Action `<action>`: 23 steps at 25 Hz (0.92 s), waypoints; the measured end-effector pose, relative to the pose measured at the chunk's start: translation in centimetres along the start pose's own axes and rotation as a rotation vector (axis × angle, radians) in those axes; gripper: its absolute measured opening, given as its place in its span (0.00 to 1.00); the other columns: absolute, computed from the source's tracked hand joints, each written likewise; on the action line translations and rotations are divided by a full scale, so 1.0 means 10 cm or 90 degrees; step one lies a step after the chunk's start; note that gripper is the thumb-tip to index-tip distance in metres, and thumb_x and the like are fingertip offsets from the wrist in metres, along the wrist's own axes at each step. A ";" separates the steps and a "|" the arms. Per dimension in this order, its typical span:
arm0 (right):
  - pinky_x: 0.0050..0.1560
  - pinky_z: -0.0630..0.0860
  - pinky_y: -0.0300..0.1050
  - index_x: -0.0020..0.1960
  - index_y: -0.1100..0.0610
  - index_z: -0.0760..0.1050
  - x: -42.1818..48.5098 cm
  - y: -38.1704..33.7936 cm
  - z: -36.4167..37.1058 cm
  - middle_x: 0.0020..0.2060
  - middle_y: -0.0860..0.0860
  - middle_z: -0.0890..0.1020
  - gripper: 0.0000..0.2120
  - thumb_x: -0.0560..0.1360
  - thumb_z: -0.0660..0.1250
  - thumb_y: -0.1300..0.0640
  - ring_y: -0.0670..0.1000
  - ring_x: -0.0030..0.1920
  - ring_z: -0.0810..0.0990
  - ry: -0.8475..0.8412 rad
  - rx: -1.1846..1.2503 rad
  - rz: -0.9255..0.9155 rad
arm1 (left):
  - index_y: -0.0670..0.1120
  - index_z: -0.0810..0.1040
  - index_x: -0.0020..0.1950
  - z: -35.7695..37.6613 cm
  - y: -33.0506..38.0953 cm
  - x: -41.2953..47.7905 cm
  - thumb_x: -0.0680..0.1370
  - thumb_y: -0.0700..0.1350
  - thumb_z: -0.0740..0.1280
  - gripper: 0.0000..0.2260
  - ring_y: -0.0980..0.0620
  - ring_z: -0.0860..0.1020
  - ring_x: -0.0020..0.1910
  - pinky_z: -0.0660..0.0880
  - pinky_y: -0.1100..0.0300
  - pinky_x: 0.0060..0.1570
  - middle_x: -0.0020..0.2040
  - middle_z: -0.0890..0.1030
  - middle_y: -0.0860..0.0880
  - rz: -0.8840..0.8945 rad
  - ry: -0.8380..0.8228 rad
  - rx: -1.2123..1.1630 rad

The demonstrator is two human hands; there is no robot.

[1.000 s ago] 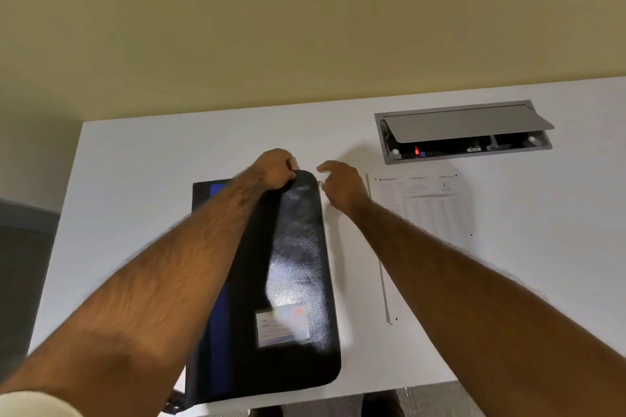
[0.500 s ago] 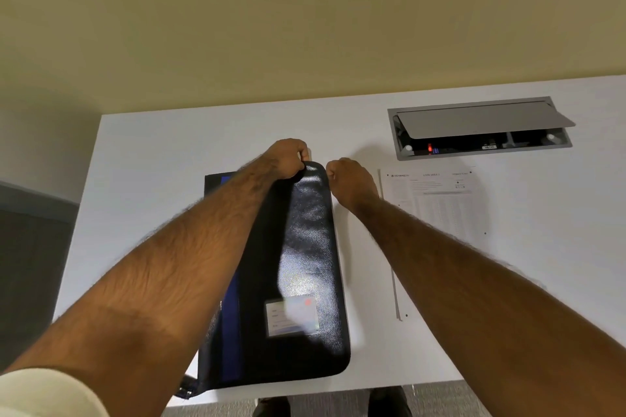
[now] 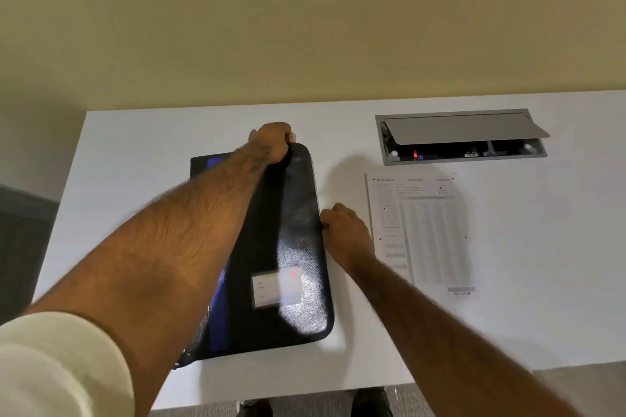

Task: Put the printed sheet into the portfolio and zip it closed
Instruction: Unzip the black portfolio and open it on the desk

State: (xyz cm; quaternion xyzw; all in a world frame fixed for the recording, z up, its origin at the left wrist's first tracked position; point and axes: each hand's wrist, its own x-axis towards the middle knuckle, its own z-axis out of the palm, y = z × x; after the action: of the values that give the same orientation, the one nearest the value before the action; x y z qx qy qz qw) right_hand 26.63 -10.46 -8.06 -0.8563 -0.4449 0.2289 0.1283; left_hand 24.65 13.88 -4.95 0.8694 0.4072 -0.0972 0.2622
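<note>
A black zip portfolio (image 3: pixel 291 247) with a small white label lies on the white table (image 3: pixel 135 179), long side toward me. My left hand (image 3: pixel 272 142) grips its far top corner. My right hand (image 3: pixel 343 230) is curled at the middle of the portfolio's right edge, fingers pinched where the zip runs; the zip pull itself is hidden by the fingers. The printed sheet (image 3: pixel 423 230) lies flat on the table just right of my right hand, outside the portfolio.
A grey cable box (image 3: pixel 460 135) with its lid propped open is set into the table behind the sheet. The table's near edge runs below the portfolio, with floor and shoes beyond. A beige wall stands behind the table.
My right hand has slid from the portfolio's far top corner down along its right edge toward me. My left hand has kept its grip on the top corner.
</note>
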 end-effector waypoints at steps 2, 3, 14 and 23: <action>0.41 0.70 0.48 0.45 0.58 0.77 -0.10 0.02 0.06 0.44 0.55 0.77 0.09 0.73 0.59 0.65 0.60 0.44 0.77 0.009 -0.016 0.013 | 0.48 0.73 0.55 0.05 0.05 -0.04 0.78 0.36 0.62 0.09 0.45 0.75 0.56 0.63 0.47 0.71 0.54 0.77 0.47 -0.005 0.020 0.004; 0.41 0.69 0.48 0.45 0.58 0.77 -0.12 0.03 0.08 0.43 0.55 0.77 0.09 0.73 0.59 0.64 0.59 0.43 0.77 0.014 -0.019 0.015 | 0.47 0.72 0.61 0.09 0.07 -0.10 0.78 0.39 0.64 0.12 0.44 0.75 0.61 0.61 0.46 0.73 0.60 0.77 0.46 0.012 0.032 0.007; 0.51 0.72 0.51 0.52 0.59 0.77 -0.08 -0.03 0.01 0.49 0.57 0.78 0.11 0.80 0.55 0.60 0.60 0.49 0.78 0.019 -0.062 0.011 | 0.58 0.37 0.81 1.14 -1.07 -3.09 0.55 0.82 0.65 0.64 0.41 0.39 0.81 0.54 0.34 0.74 0.82 0.35 0.49 -0.072 -0.048 0.081; 0.52 0.75 0.52 0.44 0.55 0.75 -0.29 -0.02 0.00 0.40 0.50 0.72 0.09 0.80 0.59 0.62 0.52 0.39 0.71 0.018 -0.067 -0.010 | 0.44 0.41 0.82 1.48 -1.23 -3.28 0.71 0.80 0.46 0.52 0.38 0.40 0.81 0.56 0.30 0.73 0.82 0.40 0.43 -0.034 0.003 0.219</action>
State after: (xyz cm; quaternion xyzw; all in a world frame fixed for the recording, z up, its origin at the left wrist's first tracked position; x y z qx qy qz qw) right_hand 25.02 -12.71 -7.19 -0.8617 -0.4610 0.1917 0.0909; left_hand -5.35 -9.01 -9.53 0.8907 0.4080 -0.1703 0.1058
